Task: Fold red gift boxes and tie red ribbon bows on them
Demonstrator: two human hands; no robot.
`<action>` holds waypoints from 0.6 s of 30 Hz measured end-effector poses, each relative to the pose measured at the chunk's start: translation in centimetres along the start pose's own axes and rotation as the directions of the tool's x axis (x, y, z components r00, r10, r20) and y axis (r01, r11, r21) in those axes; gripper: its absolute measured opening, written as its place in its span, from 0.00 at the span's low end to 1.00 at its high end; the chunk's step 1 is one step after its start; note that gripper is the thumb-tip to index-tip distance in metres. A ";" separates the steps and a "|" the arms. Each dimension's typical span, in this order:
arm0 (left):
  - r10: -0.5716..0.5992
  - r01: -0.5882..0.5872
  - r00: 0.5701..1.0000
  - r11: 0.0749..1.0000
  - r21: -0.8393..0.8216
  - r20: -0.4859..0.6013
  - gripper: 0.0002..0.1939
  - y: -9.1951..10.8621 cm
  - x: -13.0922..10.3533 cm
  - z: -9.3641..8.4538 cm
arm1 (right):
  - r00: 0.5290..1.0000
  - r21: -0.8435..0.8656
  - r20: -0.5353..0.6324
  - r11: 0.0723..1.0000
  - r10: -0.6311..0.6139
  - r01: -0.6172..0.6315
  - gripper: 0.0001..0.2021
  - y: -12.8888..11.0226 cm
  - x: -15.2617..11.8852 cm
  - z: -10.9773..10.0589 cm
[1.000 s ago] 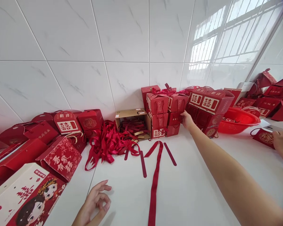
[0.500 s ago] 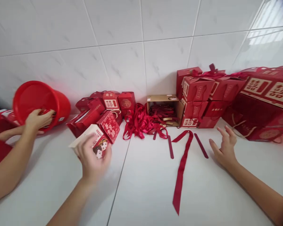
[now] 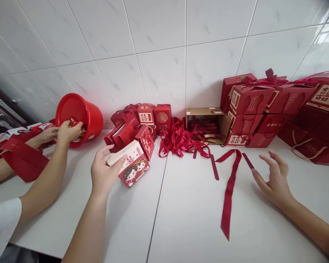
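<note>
My left hand (image 3: 105, 170) grips the pale upper flap of a red and white gift box (image 3: 135, 170), which is tilted and has a cartoon couple printed on its front. Part of the box's rear side is hidden by my fingers. Over on the right, my right hand (image 3: 276, 179) is open with fingers apart, its thumb by the end of a dark red strip (image 3: 247, 160). A long red ribbon (image 3: 229, 197) lies on the white table to the left of that hand, and a second dark strip (image 3: 214, 167) lies beyond the ribbon.
Along the wall stand a heap of red ribbons (image 3: 177, 138), a cardboard box (image 3: 224, 129) of dark strips, stacked red gift boxes (image 3: 246, 102) and smaller red boxes (image 3: 162, 114). At left, another person's hands (image 3: 67, 131) reach into a red bucket (image 3: 97, 118).
My left hand has turned the gift box so its cartoon front shows more fully. My right thumb has come up to the dark strip's end. The whole view has shifted left.
</note>
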State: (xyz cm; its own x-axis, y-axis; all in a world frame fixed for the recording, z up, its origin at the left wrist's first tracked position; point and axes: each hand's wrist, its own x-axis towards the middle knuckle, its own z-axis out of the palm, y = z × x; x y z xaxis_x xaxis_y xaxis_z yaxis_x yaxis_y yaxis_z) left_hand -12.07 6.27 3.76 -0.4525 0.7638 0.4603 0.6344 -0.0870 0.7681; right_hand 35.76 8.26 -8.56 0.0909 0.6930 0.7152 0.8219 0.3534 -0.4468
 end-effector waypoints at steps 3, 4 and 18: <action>-0.007 0.028 0.995 0.977 -0.212 0.102 0.23 1.9 -2.7 2.6 | 0.998 0.081 0.055 0.996 -0.028 0.023 0.23 -3.4 -0.3 -0.3; 0.030 0.014 0.986 0.965 -0.262 0.163 0.18 2.6 -3.8 3.6 | 0.994 0.133 0.095 0.990 -0.057 0.044 0.23 -4.9 -0.4 -0.5; 0.380 -0.020 0.736 0.839 -0.543 0.560 0.16 4.5 -9.6 10.2 | 0.867 0.776 0.391 0.618 -0.308 -0.131 0.13 -15.0 3.2 1.3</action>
State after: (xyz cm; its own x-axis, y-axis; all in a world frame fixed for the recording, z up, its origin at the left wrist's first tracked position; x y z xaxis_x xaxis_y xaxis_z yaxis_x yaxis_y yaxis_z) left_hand 1.52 5.06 -1.69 0.2585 0.8876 0.3813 0.2011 -0.4356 0.8774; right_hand 23.00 5.95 -0.29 -0.3942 0.7382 0.5475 0.0596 0.6150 -0.7863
